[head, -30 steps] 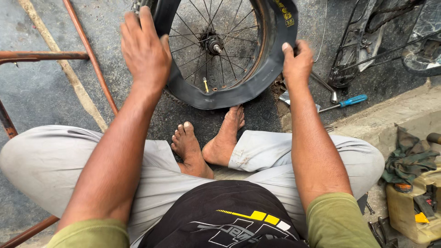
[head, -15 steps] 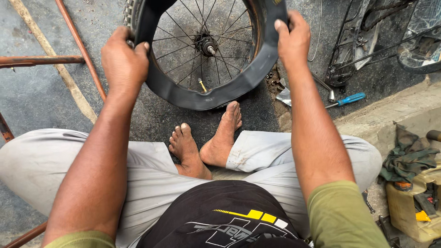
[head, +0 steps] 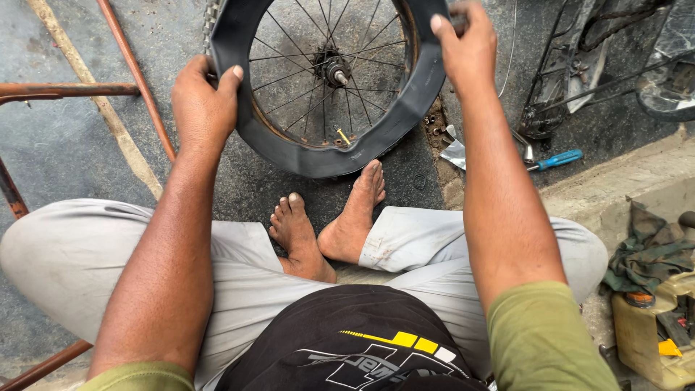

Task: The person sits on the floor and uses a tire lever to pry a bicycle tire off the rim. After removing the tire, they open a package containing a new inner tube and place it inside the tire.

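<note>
1. We see our left hand (head: 203,101) wrapped over the left side of the black inner tube (head: 326,156), thumb on the inner face and fingers (head: 190,72) curled together round the outer edge, gripping the rubber.
2. Our right hand (head: 467,47) holds the tube's upper right side, fingers pressed together and closed over it, thumb pointing up along the inner edge.
3. The tube sits round the rim of the bicycle wheel (head: 329,69), which stands on the dark ground in front of us; its lower curve hangs just above our bare feet (head: 329,228).
4. A brass-coloured valve (head: 343,136) pokes inward from the rim near the bottom, among the spokes.
5. A blue-handled screwdriver (head: 556,159) lies on the ground to the right, well apart from the wheel, with a small metal tool (head: 523,148) just beside it.
6. Rusty metal bars (head: 69,90) cross the left side.
7. A yellowish plastic can (head: 641,329) and a green rag (head: 648,250) rest at the far right.
</note>
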